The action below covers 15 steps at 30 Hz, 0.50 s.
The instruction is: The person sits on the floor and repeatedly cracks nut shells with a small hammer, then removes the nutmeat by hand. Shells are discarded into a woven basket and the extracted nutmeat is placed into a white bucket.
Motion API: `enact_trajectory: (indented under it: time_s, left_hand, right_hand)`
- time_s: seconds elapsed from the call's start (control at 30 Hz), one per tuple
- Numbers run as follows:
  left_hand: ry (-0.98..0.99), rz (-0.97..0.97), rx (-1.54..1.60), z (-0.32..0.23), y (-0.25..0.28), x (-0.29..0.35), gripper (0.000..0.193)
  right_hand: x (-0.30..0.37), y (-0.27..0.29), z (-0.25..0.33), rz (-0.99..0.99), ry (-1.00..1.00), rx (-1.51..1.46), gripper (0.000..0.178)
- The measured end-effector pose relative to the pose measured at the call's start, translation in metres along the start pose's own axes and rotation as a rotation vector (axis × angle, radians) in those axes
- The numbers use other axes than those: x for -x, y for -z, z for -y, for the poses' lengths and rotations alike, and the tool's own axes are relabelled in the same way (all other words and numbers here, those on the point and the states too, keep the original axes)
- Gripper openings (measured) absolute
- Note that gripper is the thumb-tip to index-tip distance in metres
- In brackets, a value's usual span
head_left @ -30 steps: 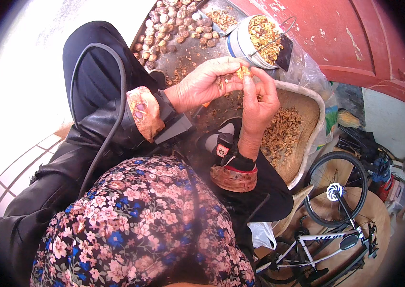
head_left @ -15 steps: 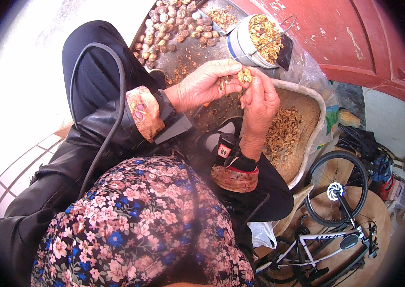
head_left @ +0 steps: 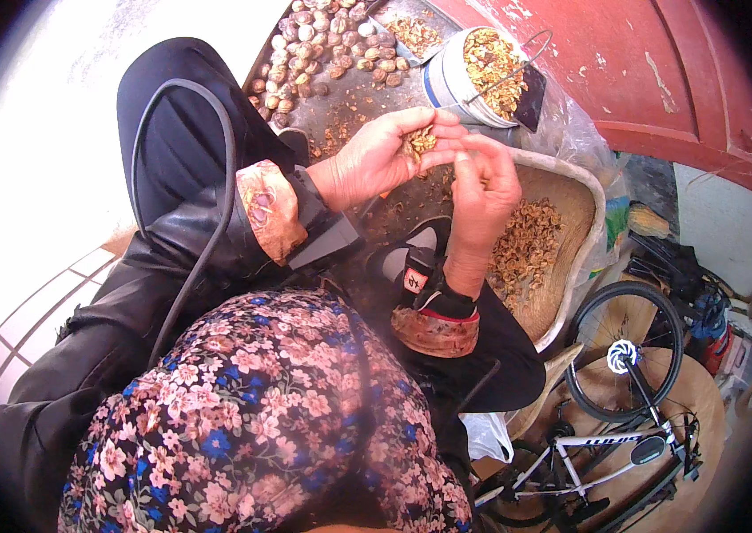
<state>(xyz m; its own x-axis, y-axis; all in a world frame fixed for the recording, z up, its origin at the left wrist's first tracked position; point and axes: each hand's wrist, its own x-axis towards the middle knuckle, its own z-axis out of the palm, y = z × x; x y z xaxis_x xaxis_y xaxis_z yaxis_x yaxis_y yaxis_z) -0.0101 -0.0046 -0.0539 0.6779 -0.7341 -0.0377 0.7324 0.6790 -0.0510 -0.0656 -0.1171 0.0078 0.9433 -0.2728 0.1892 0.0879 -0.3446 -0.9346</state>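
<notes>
Palm up, my left hand [head_left: 393, 147] cradles a pale walnut kernel [head_left: 420, 142] in its curled fingers. My right hand [head_left: 486, 182] is close beside it, thumb and fingers pinched together near the left fingertips. Whatever that pinch holds, if anything, is too small to make out. Below and right of the right hand, a light woven basket [head_left: 562, 293] holds brown broken walnut pieces [head_left: 527, 244]. Beyond my hands stands a white bucket [head_left: 447, 84] filled with walnut kernels [head_left: 493, 67].
Whole walnuts [head_left: 331, 40] lie heaped on a dark surface at the far left, by a small tray [head_left: 411, 35] of broken pieces. A red panelled door [head_left: 624, 80] stands at the back right. A white bicycle [head_left: 571, 453] occupies the lower right, near clear plastic bags [head_left: 571, 133].
The walnut kernel, earlier held up between both hands' fingertips, now rests in my left palm. My right fingers have drawn back a little from it.
</notes>
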Motion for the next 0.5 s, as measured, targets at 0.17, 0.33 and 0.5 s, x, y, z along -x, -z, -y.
enact_trajectory:
  time_s: [0.17,0.33,0.5]
  left_hand:
    - [0.042,0.062,0.045,0.001,0.000,-0.003,0.037]
    - [0.017,0.052,0.065,0.003,0.003,-0.005,0.039]
    - [0.034,0.118,0.166,0.002,0.008,-0.007,0.038]
  right_hand:
    - [0.003,-0.010,0.004,0.128,-0.017,0.337,0.020]
    - [0.002,-0.012,-0.003,0.092,0.014,0.404,0.024]
    - [0.001,-0.015,-0.013,0.034,-0.003,0.119,0.019]
